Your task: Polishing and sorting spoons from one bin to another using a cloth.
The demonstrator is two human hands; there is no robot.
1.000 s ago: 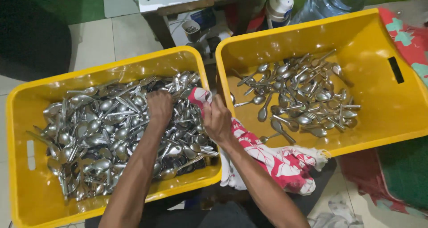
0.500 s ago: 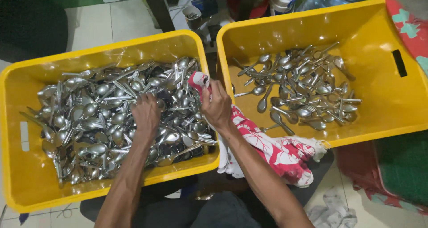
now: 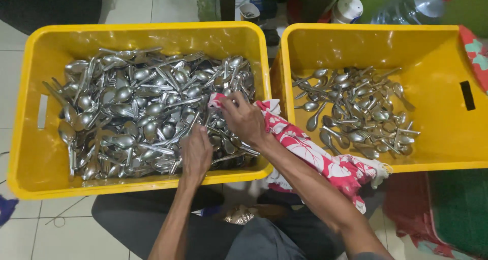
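Observation:
Two yellow plastic crates sit side by side. The left crate point(image 3: 30, 173) is heaped with metal spoons and forks point(image 3: 127, 112). The right crate point(image 3: 447, 153) holds a thinner pile of cutlery point(image 3: 356, 112). My left hand point(image 3: 195, 155) reaches down into the near right part of the left heap, fingers closed among the spoons. My right hand point(image 3: 244, 118) grips one end of a red and white flowered cloth point(image 3: 325, 161) over the left crate's right side. The cloth trails across the gap and over my right forearm.
A white-lidded jar point(image 3: 348, 8) and a large clear water bottle point(image 3: 417, 5) stand behind the right crate. A small cup point(image 3: 249, 10) sits behind the gap. Tiled floor lies to the left, a red and green mat point(image 3: 457, 209) at the right. My knees are below the crates.
The view has swung so both crates sit further right and higher. My left hand has drawn back from mid-heap to the near edge of the pile. My right hand stays on the cloth.

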